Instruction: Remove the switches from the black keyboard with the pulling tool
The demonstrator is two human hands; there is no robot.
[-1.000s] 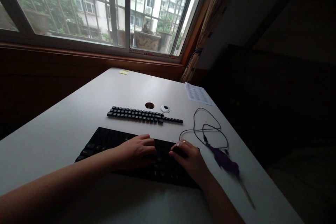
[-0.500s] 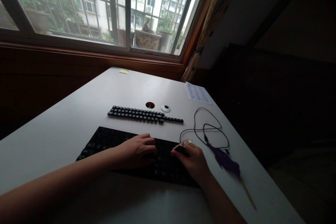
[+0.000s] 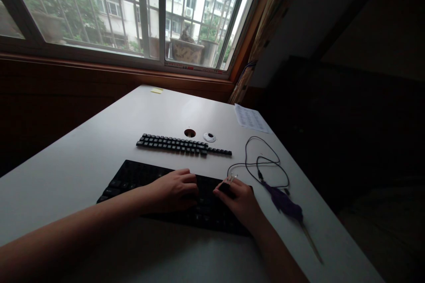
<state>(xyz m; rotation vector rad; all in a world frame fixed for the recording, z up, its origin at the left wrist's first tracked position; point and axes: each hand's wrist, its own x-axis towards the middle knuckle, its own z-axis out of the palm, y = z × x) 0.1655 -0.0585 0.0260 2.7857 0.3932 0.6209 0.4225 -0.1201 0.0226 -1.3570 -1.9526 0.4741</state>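
Note:
A black keyboard lies across the near part of the table, with its upper left keys bare of my hands. My left hand presses on its middle, fingers bent together and the tips hidden beneath. Over the keyboard's right side, my right hand is closed on a keycap puller, a black handle with thin wire loops that point up and away. Behind the keyboard, loose black keycaps stand in neat rows, with a shorter single row running off to the right.
A thin black cable loops on the right, beside a dark purple brush-like thing with a pale handle. Printed paper lies at the far right edge, a yellow note at the far corner. Behind the keycaps are a cable hole and its round cover.
My right hand has shifted slightly to the left with the keycap puller, whose wire loops now stand more upright. The left hand stays where it was on the keyboard.

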